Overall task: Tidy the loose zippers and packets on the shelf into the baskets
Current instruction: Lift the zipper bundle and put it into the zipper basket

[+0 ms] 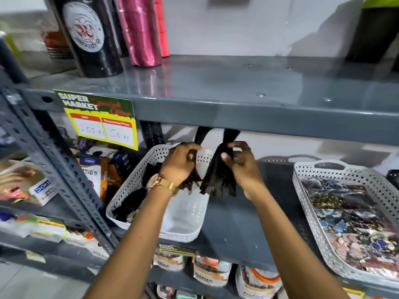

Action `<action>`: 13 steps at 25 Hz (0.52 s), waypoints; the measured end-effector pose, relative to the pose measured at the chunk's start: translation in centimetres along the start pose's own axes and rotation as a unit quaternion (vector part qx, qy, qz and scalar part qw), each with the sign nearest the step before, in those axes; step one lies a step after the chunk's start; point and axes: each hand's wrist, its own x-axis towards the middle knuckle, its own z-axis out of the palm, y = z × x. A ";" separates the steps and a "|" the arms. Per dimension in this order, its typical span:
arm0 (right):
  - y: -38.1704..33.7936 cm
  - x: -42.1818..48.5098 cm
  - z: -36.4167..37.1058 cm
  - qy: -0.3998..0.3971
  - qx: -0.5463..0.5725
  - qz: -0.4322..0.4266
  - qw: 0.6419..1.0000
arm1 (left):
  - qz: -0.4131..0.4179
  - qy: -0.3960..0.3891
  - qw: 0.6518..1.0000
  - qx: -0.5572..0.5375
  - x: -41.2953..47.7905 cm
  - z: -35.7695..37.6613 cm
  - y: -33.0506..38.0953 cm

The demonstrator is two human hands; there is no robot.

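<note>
My left hand [180,161], with a gold watch on its wrist, grips a bunch of dark zippers [193,180] above a white perforated basket [185,221]. More dark zippers [131,201] lie in that basket's left half. To the right, my right hand [241,162] pinches a second bunch of black zippers [218,180] that hangs down over the grey shelf [241,223], beside the basket's right rim. Both bunches reach up behind the edge of the shelf above. A second white basket [306,190] at the right holds several packets of buttons and trims [349,221].
Boxed goods [101,169] stand left of the first basket, behind a slanted grey upright [62,173]. A yellow price sign [101,121] hangs from the upper shelf, which carries fabric rolls [140,31]. Pouches [211,272] fill the shelf below.
</note>
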 end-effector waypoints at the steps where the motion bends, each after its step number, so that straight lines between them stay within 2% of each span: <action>1: -0.1 0.1 1.4 -0.035 -0.028 0.001 0.999 | -0.001 -0.007 1.000 0.001 0.4 -0.8 -1.6; 4: 0.5 0.3 5.2 -0.134 -0.116 0.033 0.984 | -0.060 -0.080 0.995 0.011 -0.1 -1.0 -5.3; 5: 1.0 0.1 6.3 -0.165 -0.175 0.050 0.969 | -0.075 -0.112 0.990 0.035 -0.5 -0.3 -6.3; 8: 3.8 -0.9 9.4 -0.260 -0.381 0.095 0.882 | -0.070 -0.219 0.966 0.119 -2.4 2.0 -8.1; 9: 4.7 -1.3 10.3 -0.277 -0.422 0.121 0.855 | -0.059 -0.249 0.958 0.128 -3.0 2.5 -8.2; 11: 6.2 -1.5 11.3 -0.276 -0.469 0.161 0.824 | -0.063 -0.308 0.942 0.121 -3.9 3.3 -8.5; 13: 6.5 -1.5 11.5 -0.264 -0.497 0.183 0.806 | -0.074 -0.308 0.934 0.167 -3.7 3.9 -9.3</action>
